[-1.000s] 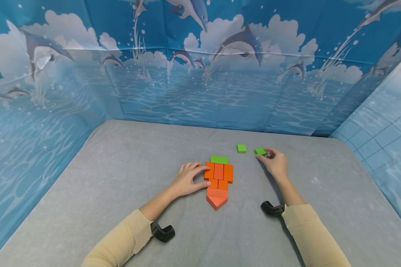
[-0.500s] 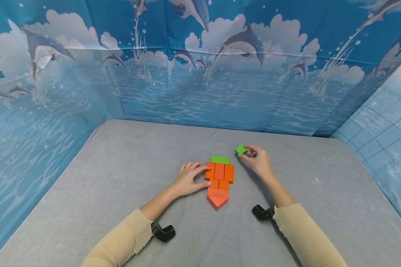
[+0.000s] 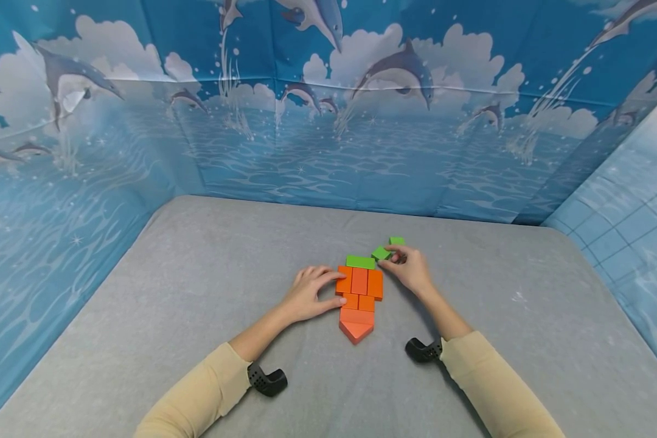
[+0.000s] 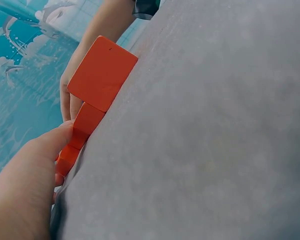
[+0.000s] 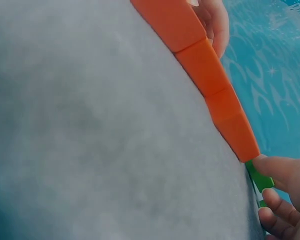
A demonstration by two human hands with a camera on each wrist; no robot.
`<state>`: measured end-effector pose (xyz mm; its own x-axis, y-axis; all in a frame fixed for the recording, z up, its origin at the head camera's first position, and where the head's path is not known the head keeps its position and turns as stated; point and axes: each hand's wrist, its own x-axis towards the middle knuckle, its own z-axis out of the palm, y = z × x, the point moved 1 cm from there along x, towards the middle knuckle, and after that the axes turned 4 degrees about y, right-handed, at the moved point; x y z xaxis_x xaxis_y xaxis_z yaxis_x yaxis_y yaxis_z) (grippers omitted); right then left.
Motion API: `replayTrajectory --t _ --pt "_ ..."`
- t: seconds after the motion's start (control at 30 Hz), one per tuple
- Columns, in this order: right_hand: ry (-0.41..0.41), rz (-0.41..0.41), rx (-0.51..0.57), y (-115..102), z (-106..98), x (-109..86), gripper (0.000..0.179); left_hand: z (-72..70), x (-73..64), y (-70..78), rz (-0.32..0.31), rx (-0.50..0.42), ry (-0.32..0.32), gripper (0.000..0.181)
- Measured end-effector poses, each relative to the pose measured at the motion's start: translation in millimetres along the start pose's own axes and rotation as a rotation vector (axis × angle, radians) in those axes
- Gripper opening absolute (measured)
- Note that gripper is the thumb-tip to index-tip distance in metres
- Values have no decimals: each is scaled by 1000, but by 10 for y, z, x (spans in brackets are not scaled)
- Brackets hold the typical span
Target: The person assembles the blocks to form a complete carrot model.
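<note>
A flat figure of touching orange blocks lies on the grey cloth, its pointed end toward me. Across its far end sits a green rectangular block. My left hand touches the figure's left side with thumb and fingertips, also visible by thumb in the left wrist view. Between thumb and finger, my right hand pinches a small green block, turned at an angle just right of the green rectangle. Behind it lies another small green block, partly covered by that hand.
The grey cloth surface ends at a blue dolphin-print curtain behind and at both sides. Each wrist carries a black camera mount, left and right.
My right hand has carried its green block leftward, past the front of the other small green block, to beside the green rectangle. My left hand stays at the orange blocks.
</note>
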<state>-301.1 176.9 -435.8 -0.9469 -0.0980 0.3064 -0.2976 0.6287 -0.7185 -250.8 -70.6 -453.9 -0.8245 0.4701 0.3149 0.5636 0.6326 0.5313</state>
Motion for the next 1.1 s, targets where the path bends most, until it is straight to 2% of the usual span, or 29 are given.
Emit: replayTrajectory --t 0.77,0.93,1.1 --pt "-50 21 12 12 1 -8 39 27 -1 -21 2 17 5 51" --pt "-13 7 107 41 -92 52 37 24 0 -14 -8 18 -4 52" --pt "22 -2 96 132 -234 190 35 22 0 -13 -6 20 0 51"
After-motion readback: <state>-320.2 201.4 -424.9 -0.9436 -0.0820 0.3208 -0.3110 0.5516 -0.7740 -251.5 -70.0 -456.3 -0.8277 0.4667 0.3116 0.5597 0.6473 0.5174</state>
